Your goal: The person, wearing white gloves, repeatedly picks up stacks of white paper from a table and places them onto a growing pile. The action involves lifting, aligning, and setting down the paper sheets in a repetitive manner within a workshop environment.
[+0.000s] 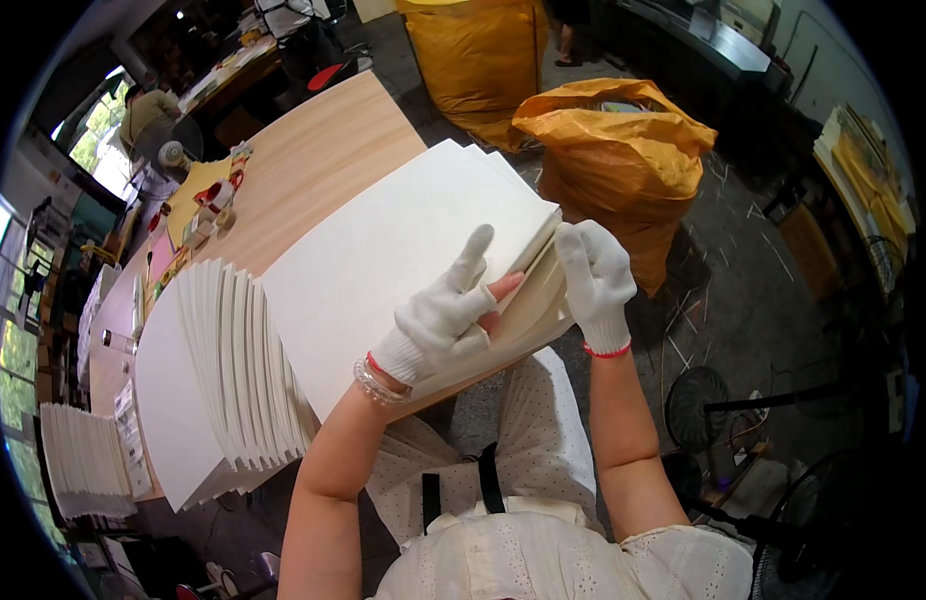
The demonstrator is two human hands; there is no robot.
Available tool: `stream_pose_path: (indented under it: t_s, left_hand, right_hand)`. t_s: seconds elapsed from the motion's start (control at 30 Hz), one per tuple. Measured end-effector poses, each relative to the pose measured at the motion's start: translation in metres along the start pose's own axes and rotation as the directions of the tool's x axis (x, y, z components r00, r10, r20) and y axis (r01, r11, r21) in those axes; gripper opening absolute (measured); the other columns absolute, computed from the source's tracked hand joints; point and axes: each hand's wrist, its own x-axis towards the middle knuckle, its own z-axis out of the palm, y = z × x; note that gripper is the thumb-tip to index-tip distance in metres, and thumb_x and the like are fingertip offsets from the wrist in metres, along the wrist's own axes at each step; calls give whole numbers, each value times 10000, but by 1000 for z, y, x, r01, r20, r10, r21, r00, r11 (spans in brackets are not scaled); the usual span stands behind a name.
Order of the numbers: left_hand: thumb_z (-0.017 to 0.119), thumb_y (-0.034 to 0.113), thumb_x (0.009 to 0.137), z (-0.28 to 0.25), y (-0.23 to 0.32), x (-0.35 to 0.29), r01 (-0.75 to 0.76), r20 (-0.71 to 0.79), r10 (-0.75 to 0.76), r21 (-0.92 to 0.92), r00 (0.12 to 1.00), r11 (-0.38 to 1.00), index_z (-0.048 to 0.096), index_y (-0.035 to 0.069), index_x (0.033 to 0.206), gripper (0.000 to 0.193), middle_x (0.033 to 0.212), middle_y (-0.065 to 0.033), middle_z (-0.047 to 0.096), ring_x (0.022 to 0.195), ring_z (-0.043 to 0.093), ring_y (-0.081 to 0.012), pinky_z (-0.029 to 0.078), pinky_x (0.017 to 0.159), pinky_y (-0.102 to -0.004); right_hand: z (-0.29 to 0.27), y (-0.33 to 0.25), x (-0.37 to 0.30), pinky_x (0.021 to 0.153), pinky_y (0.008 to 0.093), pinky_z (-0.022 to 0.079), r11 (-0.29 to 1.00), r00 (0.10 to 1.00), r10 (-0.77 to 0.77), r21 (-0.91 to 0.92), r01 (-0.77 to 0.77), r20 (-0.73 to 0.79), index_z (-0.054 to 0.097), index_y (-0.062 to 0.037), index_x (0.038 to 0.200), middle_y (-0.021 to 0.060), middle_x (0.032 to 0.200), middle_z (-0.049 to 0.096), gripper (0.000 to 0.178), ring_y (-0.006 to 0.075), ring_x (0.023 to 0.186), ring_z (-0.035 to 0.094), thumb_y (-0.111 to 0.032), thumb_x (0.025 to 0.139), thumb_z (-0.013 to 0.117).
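Observation:
A thick stack of large white paper sheets (383, 260) lies at the table's near right edge, its edges bowed and parted at the right side. My left hand (438, 320), in a white knit glove with two bare fingertips, rests over the near part of the stack with its fingers apart. At the far right corner, my right hand (595, 275), gloved in white with a red cuff, is closed on the edges of some sheets. How many it grips is hidden. Left of this stack stands a fanned pile of white sheets (223, 370) in staggered bundles.
A wooden table (328, 135) carries the paper, with tape rolls (226, 218) and small items along its far left side. Orange sacks (623, 150) stand beyond the right corner. Fans (698, 408) stand to the right, near paper scraps on the floor. A person (151, 115) is at the far left.

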Motion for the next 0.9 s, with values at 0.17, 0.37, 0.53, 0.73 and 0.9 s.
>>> stream_pose_path:
  t_s: [0.17,0.37,0.53,0.73,0.9]
  left_hand:
    - [595,-118,729,-6,0,2,60,135,-57,-19,989,998,705,30,1123,435,1577,-267,324,1216,634,-323,544,985,-387]
    - [815,-18,699,-2,10,3,140,50,-139,-13,989,990,705,35,1078,398,1592,-259,290,1281,577,-350,509,1045,-403]
    - [793,-57,705,0,3,0,163,40,-159,-117,986,980,715,56,1125,442,1623,-220,248,1357,503,-363,463,1099,-416]
    - [644,-97,757,-3,3,1,-20,33,20,-10,999,1000,709,81,1201,483,1546,-235,401,1308,548,-369,502,1028,-387]
    - [609,-90,755,-5,1,11,-97,90,79,216,993,972,692,39,1064,345,1449,-264,505,1236,587,-405,517,981,-399]
  right_hand:
    - [4,-2,0,523,345,346,999,999,9,-31,-11,-50,489,8,668,82,590,407,391,175,529,403,-157,998,617]
    - [6,-1,1,511,345,338,998,997,-3,-65,-3,-82,479,9,648,83,571,387,396,169,512,379,-130,993,613]
    - [4,0,0,517,339,347,999,997,-1,-50,-3,-76,495,11,667,82,586,406,373,169,523,392,-127,991,617]
    - [-6,-3,-1,538,327,378,996,997,-60,-58,63,44,533,8,726,83,637,462,298,186,548,441,-116,979,631]
    - [-6,-3,0,531,334,375,996,996,-76,-45,77,40,523,4,717,80,630,455,305,188,545,443,-116,975,633]
